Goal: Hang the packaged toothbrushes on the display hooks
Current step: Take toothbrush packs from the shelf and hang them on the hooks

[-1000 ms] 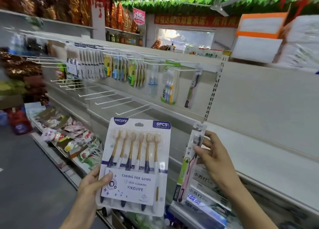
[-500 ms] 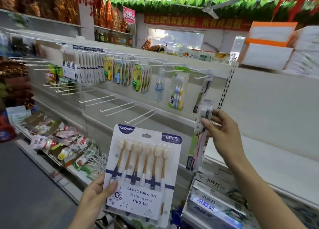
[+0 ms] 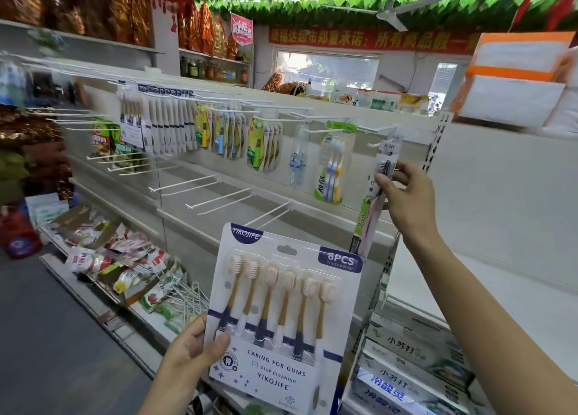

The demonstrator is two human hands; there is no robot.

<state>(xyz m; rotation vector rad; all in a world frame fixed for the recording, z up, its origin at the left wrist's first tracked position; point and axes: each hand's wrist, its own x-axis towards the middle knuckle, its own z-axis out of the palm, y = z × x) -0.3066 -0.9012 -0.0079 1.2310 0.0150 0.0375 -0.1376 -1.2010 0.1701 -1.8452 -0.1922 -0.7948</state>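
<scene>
- The bare white hooks [image 3: 219, 195] in the middle of the frame jut out with open air between and in front of them.
- The upper row is crowded with hanging packs [image 3: 175, 123] from left to centre.
- At right centre, the slim pack [image 3: 372, 195] in the right hand [image 3: 406, 195] sits against the rightmost hook [image 3: 380, 141].
- The six-brush card [image 3: 281, 314] blocks the lower centre.

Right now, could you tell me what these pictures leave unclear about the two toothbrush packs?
Head view only:
- Slim pack: whether its hang hole is on the hook; too small.
- Six-pack: bottom edge cut off by the frame.
- Left hand: fingers hidden behind the card.
- Far-left hooks: motion-blurred.
</scene>
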